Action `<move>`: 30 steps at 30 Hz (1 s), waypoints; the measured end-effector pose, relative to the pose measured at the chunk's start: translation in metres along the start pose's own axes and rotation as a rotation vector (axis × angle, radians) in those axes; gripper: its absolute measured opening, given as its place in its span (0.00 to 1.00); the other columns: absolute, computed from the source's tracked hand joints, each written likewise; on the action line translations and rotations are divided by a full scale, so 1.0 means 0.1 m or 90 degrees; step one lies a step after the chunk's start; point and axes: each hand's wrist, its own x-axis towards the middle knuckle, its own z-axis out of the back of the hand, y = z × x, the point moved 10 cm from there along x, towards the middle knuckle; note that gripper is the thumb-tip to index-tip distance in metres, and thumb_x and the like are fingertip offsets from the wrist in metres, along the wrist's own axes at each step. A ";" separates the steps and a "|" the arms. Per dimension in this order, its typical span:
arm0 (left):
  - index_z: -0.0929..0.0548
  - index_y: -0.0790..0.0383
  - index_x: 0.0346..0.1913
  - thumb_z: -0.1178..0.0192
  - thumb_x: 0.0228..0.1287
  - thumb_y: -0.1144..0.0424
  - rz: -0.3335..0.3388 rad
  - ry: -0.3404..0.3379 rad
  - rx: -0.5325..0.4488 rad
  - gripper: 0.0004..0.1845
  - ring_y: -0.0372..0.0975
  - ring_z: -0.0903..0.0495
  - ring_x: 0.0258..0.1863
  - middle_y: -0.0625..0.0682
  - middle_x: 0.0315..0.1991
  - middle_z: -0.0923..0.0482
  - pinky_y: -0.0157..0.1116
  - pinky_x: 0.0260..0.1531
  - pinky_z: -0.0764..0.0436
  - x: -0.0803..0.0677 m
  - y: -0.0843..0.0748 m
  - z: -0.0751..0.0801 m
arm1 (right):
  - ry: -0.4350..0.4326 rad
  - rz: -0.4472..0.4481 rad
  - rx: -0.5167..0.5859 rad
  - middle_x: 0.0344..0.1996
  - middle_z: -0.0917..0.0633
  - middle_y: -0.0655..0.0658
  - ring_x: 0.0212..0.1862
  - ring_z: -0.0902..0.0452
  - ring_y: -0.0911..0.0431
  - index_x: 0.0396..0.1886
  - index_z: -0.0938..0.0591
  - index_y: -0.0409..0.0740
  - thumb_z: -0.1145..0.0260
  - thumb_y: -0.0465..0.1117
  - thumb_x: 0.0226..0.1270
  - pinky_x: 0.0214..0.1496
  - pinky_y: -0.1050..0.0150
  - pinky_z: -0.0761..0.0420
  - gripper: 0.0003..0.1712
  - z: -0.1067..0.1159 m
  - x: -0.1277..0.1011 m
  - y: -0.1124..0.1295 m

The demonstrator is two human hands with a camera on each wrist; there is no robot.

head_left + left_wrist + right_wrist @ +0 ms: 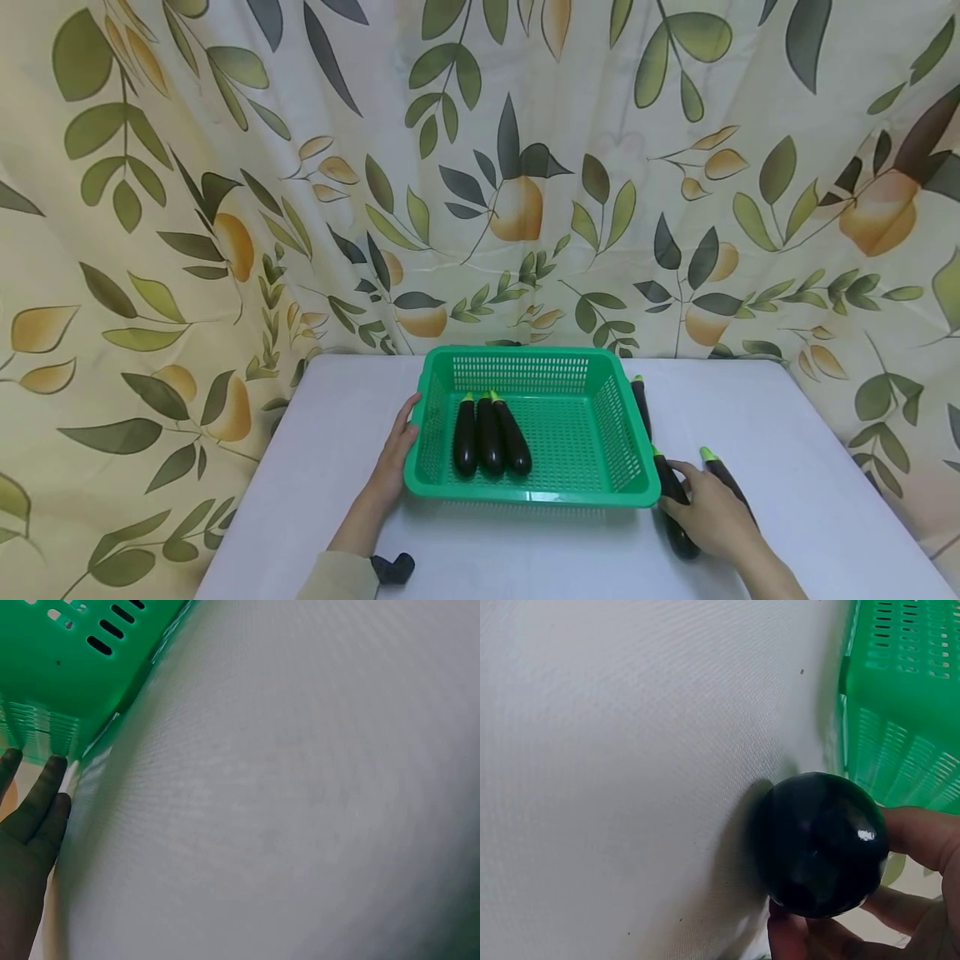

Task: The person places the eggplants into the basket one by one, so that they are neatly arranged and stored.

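Observation:
A green plastic basket (532, 498) stands on the white table with three dark eggplants (491, 437) side by side in its left half. Against the basket's left side rests my left hand (393, 458); in the left wrist view its fingers (46, 796) are fairly straight beside the green wall. To the right of the basket, my right hand (712, 512) grips an eggplant (681, 540) between thumb and fingers. That eggplant's round, glossy end (817, 847) faces the right wrist camera, close to the table.
Another eggplant (641, 404) lies by the basket's right wall, partly hidden by it. One more eggplant (726, 477) lies just right of my right hand. A dark strap (393, 568) shows by my left sleeve. A leaf-and-fruit patterned curtain (480, 167) hangs behind the table (525, 554).

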 end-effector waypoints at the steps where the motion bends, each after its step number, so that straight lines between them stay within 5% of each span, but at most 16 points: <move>1: 0.46 0.17 0.77 0.66 0.82 0.40 0.001 0.000 0.001 0.25 0.53 0.59 0.85 0.42 0.85 0.54 0.72 0.75 0.59 -0.01 0.00 0.00 | 0.002 0.000 0.003 0.45 0.16 0.31 0.38 0.21 0.50 0.71 0.30 0.29 0.28 0.47 0.66 0.34 0.57 0.22 0.41 0.00 0.00 0.00; 19: 0.47 0.17 0.77 0.66 0.82 0.40 0.002 0.000 0.000 0.25 0.54 0.59 0.85 0.42 0.85 0.55 0.72 0.74 0.58 -0.03 0.01 0.00 | -0.007 0.012 0.017 0.45 0.14 0.34 0.42 0.19 0.48 0.73 0.31 0.30 0.28 0.51 0.67 0.38 0.53 0.18 0.44 0.09 -0.04 0.00; 30: 0.47 0.17 0.77 0.66 0.82 0.40 0.001 0.002 0.004 0.25 0.53 0.59 0.85 0.42 0.85 0.55 0.72 0.74 0.58 -0.03 0.00 0.00 | -0.021 0.003 0.029 0.48 0.16 0.28 0.43 0.18 0.45 0.73 0.31 0.29 0.29 0.51 0.68 0.35 0.55 0.19 0.43 0.21 -0.08 -0.01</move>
